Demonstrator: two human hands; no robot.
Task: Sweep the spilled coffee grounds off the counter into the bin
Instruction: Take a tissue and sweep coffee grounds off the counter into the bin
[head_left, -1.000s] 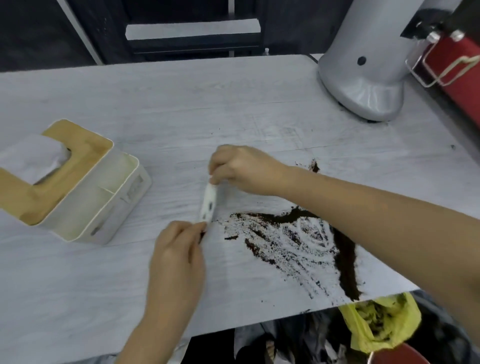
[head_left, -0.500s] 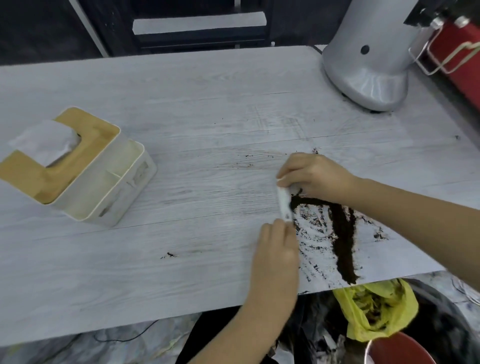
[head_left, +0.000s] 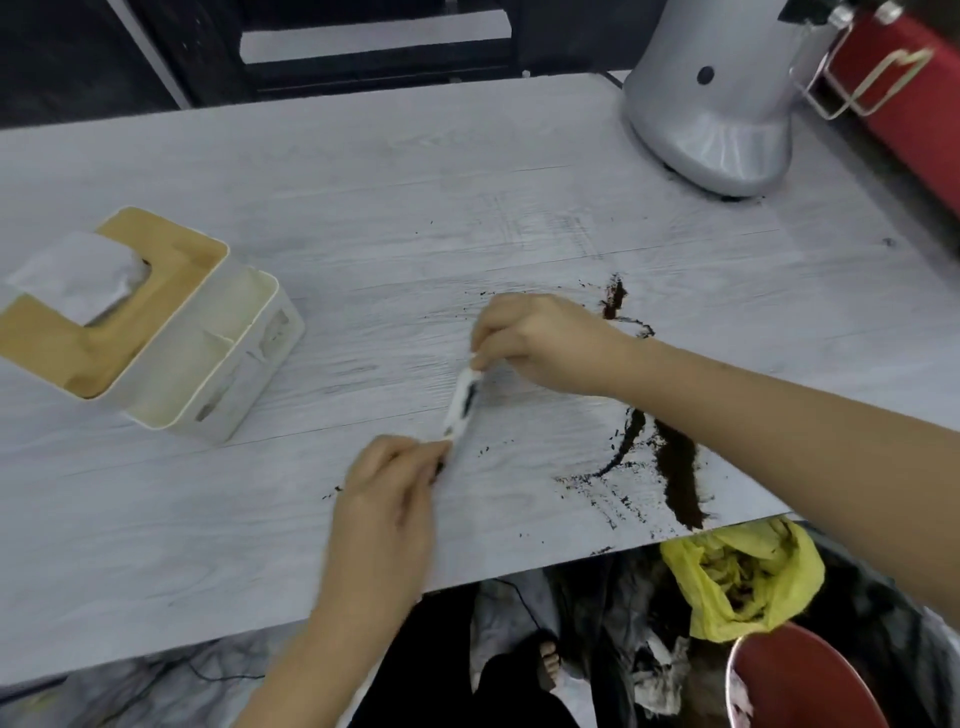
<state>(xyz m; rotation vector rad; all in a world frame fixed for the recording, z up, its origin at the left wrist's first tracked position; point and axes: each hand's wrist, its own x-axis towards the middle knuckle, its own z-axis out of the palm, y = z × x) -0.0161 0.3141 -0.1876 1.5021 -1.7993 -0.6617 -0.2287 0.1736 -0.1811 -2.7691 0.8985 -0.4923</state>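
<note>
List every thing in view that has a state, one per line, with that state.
Left hand: pinches the near end of the tissue.
Right hand: pinches its far end.
Tissue: stretched between the hands, stained dark.
Grounds: still on the counter, in a ridge near its edge.
Bin: open, below the edge.
Yellow bag: open, inside the bin.
Tissue box: one tissue sticking up.

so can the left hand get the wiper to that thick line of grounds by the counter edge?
Probably yes. The left hand pinches the folded tissue with the right hand, and only bare counter lies between it and the grounds. The right forearm passes above them.
</note>
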